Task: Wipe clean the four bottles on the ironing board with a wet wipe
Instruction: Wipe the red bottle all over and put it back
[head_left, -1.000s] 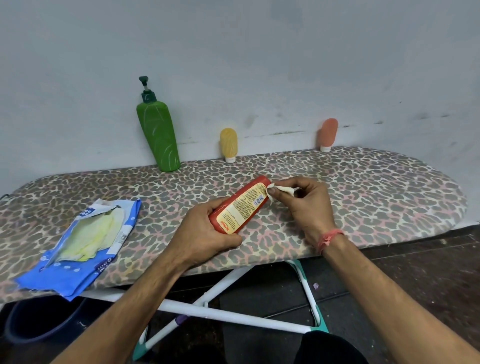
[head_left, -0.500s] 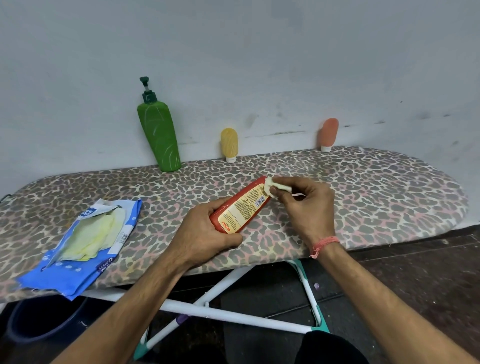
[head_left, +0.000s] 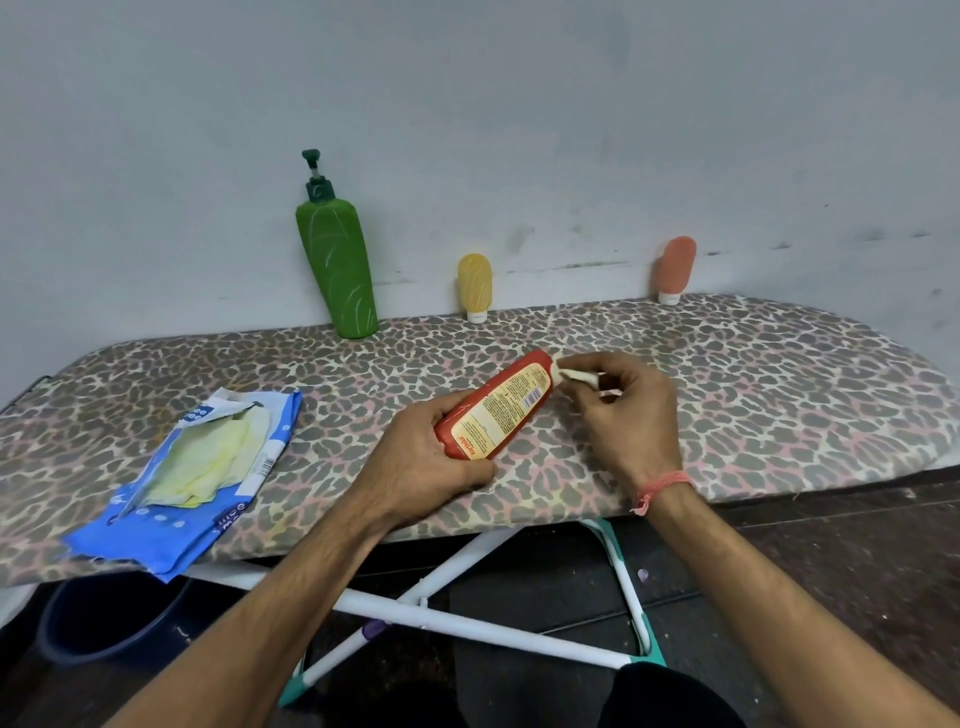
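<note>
Centre of frame: my left hand (head_left: 426, 457) grips the lower end of the red bottle (head_left: 496, 408), fingers and thumb curled round it, label side up. The bottle lies tilted, its far end pointing toward the upper right, held just over the leopard-print ironing board (head_left: 779, 395); whether it touches the cover I cannot tell.

Right of centre: my right hand (head_left: 631, 415) pinches a small folded wet wipe (head_left: 574, 375) between thumb and fingertips, the wipe pressed against the bottle's top end. A pink thread band (head_left: 662, 488) sits on that wrist.

Back edge of the board, against the grey wall (head_left: 519, 104), three bottles stand upright and well apart from each other:
- green pump bottle (head_left: 337, 265), upper left of centre, tallest of the lot, dark green pump head.
- yellow squeeze bottle (head_left: 475, 287), upper centre, standing on its white cap.
- orange squeeze bottle (head_left: 674, 267), upper right, also cap-down, leaning on the wall.

Left side of frame: the blue wet wipe pack (head_left: 187, 483) lies flat near the board's front edge, torn open, pale yellowish wipes showing inside.

Lower frame: white board legs (head_left: 467, 623) with teal end caps cross under the board over a dark floor. A dark bucket (head_left: 104, 618) sits at lower left, partly hidden under the board.
</note>
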